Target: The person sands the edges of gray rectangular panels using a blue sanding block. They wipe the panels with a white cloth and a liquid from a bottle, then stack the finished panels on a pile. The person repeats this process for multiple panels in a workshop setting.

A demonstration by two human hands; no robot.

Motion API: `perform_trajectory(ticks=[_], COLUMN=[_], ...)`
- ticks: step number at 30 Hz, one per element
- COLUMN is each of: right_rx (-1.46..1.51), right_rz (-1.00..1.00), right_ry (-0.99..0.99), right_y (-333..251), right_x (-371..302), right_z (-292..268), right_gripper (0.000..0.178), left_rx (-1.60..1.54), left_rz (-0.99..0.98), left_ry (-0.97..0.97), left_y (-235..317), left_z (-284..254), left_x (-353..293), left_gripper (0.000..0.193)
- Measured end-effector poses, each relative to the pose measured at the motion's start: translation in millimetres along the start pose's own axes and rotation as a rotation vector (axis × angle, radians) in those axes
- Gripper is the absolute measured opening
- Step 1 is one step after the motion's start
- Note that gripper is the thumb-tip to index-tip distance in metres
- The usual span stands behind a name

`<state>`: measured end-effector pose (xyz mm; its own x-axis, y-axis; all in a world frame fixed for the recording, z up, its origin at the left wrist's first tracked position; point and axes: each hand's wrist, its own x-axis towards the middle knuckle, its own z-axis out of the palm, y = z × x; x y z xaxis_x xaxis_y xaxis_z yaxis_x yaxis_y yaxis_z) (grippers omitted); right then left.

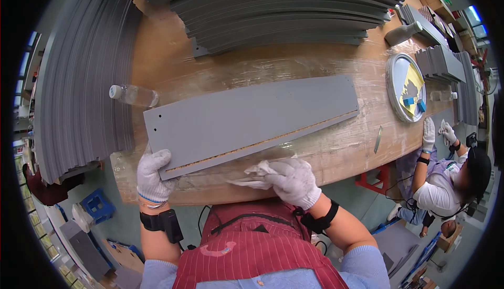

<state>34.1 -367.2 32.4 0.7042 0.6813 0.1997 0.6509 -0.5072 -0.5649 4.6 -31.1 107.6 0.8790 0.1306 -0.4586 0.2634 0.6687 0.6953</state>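
Gloved fingers of the right hand (294, 180) pinch a bunched white cloth (257, 173) beside the near edge of a gray panel (247, 118), while the left hand (153, 174) clasps the panel's near left corner, thumb on top; how far its other fingers reach beneath is hidden. The panel lies aslant on a film-covered table (315, 150), a rough brown strip (262, 141) running along its near side.

Several hazards seem possible. Should the left hand's hold loosen, the panel could pivot or skid on the slick film; the rough strip might snag the cloth or a glove. A push toward the far left corner could knock the clear bottle (139, 96) just beside it.

At the front, the left corner sits near the table's edge, leaving little margin for a pull toward the worker. A left stack of boards (84, 89) limits movement on that side. Wider room opens rearward, up to the rear stack of boards (278, 13), and rightward, where a thin metal strip (378, 139) lies short of a round tray (391, 92).
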Motion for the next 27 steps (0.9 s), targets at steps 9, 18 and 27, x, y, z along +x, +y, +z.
perform_trajectory(ticks=[9, 18, 27], right_rx=[-0.219, -0.252, -0.742], right_rz=[0.779, 0.917, 1.127], right_ry=[0.442, 0.907, 0.398], right_y=[152, 276, 342], right_x=[-64, -115, -103], right_z=[-120, -189, -256], right_gripper=[0.029, 0.025, 0.045], left_rx=[0.088, 0.262, 0.24], left_rz=[0.095, 0.16, 0.168], left_ry=[0.147, 0.236, 0.242], left_y=[-2, 2, 11], left_z=[-2, -8, 17], left_x=[-6, -10, -18], left_gripper=[0.068, 0.065, 0.071])
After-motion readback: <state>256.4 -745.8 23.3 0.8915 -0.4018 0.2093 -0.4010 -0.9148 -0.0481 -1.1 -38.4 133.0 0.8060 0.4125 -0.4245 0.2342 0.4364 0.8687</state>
